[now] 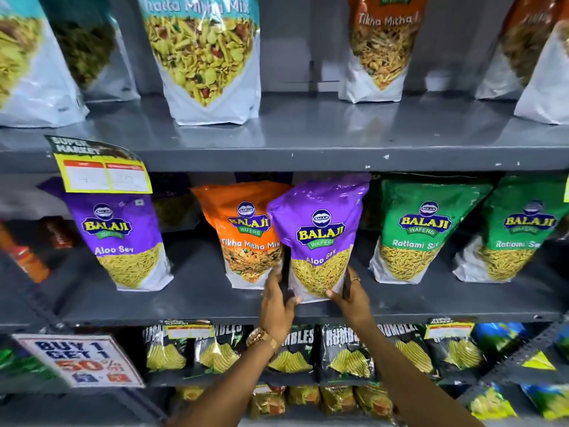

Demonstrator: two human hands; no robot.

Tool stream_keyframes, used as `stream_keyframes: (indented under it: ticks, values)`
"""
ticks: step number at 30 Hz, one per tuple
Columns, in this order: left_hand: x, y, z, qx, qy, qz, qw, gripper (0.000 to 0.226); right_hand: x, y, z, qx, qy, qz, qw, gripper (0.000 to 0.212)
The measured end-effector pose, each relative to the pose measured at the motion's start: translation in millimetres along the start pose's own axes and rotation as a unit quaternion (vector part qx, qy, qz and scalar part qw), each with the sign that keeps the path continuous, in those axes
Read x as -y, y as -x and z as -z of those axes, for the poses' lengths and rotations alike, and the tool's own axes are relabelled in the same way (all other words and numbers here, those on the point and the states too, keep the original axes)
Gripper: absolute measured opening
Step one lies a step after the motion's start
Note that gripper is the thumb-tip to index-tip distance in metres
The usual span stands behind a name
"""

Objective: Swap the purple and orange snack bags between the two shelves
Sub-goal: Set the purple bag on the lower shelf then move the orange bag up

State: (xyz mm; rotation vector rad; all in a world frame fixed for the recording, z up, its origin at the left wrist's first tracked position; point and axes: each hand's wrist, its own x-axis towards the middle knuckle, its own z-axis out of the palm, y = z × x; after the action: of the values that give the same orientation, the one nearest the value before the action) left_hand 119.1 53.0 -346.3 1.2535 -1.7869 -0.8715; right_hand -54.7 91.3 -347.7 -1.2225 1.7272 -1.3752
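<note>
On the middle shelf [215, 303], a purple Aloo Sev bag [320, 238] was clamped at its base, left hand [277, 298] and right hand [349, 295] each curled round a bottom corner; it leaned over the orange Tikha Mitha bag [243, 232], hiding that one's right edge; yellow sev showed through its window; bare shelf to the left; upper bags got cropped.

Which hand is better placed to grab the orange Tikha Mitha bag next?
Left. The left hand sits at the orange bag's lower corner; the right hand is across the purple bag.
</note>
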Motion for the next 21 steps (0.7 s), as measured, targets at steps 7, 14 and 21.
stream_keyframes:
  ticks: [7, 14, 21]
  values:
    - [38.6, -9.4, 53.3, -0.233, 0.005, 0.031, 0.972, 0.118, -6.8, 14.6, -29.8, -0.051, 0.030, -0.042, 0.997, 0.117]
    - [42.1, -72.0, 86.4, -0.058, 0.109, 0.114, 0.986, 0.134, 15.0, 47.3, -63.6, -0.088, 0.176, -0.090, 0.976, 0.106]
    - [50.8, -72.5, 86.8, -0.063, 0.164, 0.116, 0.978, 0.100, 21.7, 104.4, -128.5, 0.042, 0.267, 0.010, 0.963, 0.099]
